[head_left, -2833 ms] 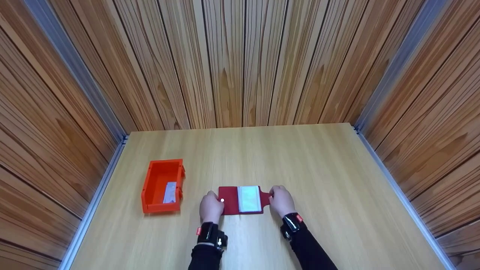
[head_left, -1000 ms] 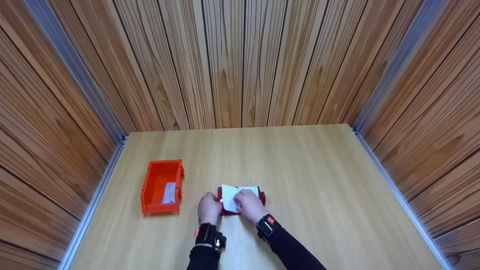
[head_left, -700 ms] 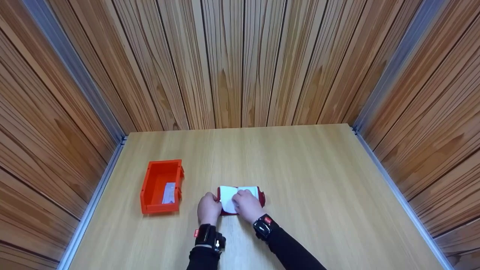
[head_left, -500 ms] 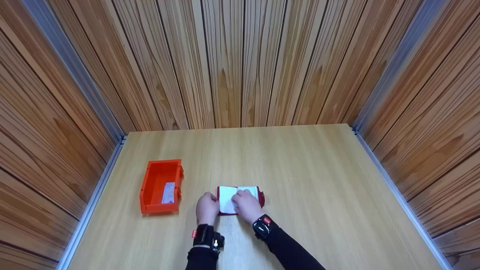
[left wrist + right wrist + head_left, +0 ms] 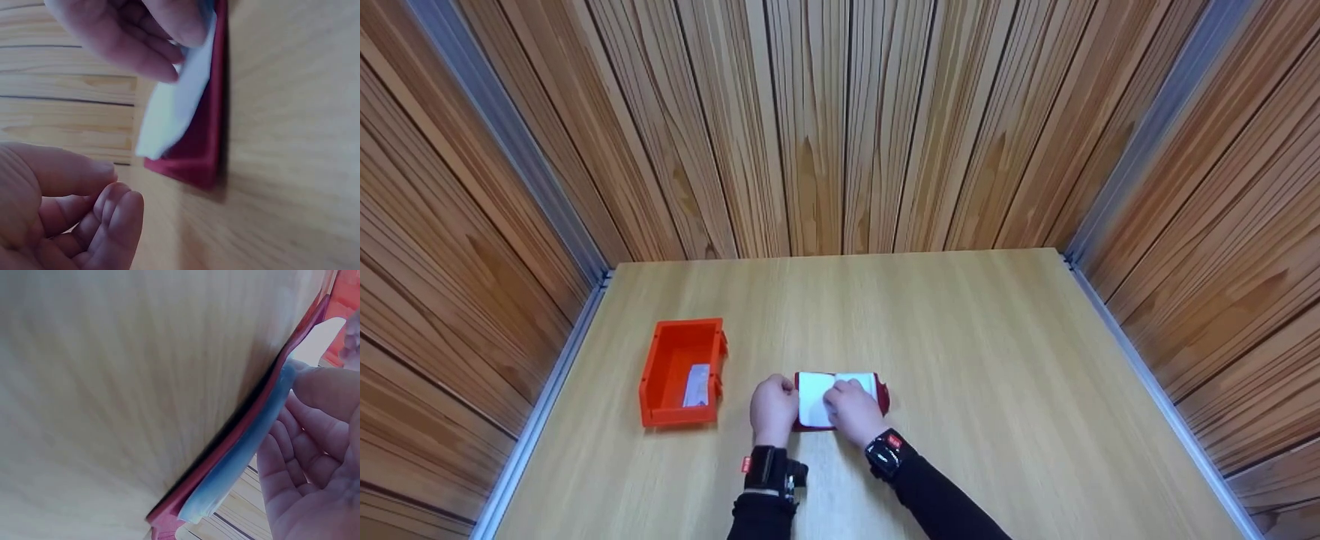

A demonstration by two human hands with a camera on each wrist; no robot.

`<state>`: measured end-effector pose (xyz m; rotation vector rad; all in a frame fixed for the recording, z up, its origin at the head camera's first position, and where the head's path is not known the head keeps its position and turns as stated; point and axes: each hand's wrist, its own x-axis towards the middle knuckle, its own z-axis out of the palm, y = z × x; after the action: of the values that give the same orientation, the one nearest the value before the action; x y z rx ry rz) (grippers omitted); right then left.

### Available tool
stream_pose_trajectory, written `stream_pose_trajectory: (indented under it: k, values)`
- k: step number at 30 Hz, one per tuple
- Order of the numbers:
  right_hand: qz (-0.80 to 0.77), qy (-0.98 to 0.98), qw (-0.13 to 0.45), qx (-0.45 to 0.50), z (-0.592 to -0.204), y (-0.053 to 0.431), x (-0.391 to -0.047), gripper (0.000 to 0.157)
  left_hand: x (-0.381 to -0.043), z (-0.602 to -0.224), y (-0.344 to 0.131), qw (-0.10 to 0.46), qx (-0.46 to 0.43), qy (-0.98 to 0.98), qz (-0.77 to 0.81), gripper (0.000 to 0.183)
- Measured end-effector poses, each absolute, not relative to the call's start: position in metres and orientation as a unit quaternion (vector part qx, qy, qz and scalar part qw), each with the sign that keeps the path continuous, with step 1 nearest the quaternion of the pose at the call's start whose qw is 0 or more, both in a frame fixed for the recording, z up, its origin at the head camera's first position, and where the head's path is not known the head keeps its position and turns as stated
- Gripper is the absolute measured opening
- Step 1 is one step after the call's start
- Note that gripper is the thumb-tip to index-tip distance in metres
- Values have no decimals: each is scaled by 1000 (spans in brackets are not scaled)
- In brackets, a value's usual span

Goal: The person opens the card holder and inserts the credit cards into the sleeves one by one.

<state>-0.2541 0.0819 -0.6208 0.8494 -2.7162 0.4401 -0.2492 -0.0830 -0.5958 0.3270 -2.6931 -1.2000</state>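
A small red card holder (image 5: 882,396) lies unfolded on the table, its strap end to the right. One whitish page (image 5: 814,397) of its clear sleeves is turned over to the left, and the left wrist view shows this page raised off the red cover (image 5: 205,140). My right hand (image 5: 855,411) pinches the sleeves near their middle, and the right wrist view shows the thumb on the bluish sleeve stack (image 5: 236,458). Just off the cover's left edge is my left hand (image 5: 774,410), fingers loosely curled and thumb near the fingertips, with nothing visible between them.
To the left stands an orange bin (image 5: 681,416) with a pale slip (image 5: 697,385) inside. Wood-plank walls (image 5: 840,150) enclose the back and both sides of the light wooden table (image 5: 960,330).
My right hand has left the strap end, moved left and turned a sleeve page over onto the left side. My left hand has let go of the cover's left edge.
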Motion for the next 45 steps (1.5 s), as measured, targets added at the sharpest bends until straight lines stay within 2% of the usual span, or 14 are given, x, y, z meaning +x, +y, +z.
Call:
stream_pose_trajectory:
  k: [8,24,36,45]
  values:
    - [154,-935,126,293,-620,82,-253,15,-245,-602,-76,109,70,-927,-353,16]
    - [161,-942,105,277,-621,83,-255,20,-246,-609,-75,65,71,-932,-348,16]
    - [203,-942,81,254,-618,83,-256,21,-246,-612,-78,74,64,-930,-354,18]
    - [222,-944,118,215,-612,95,-267,17,-245,-612,-78,64,70,-932,-351,17]
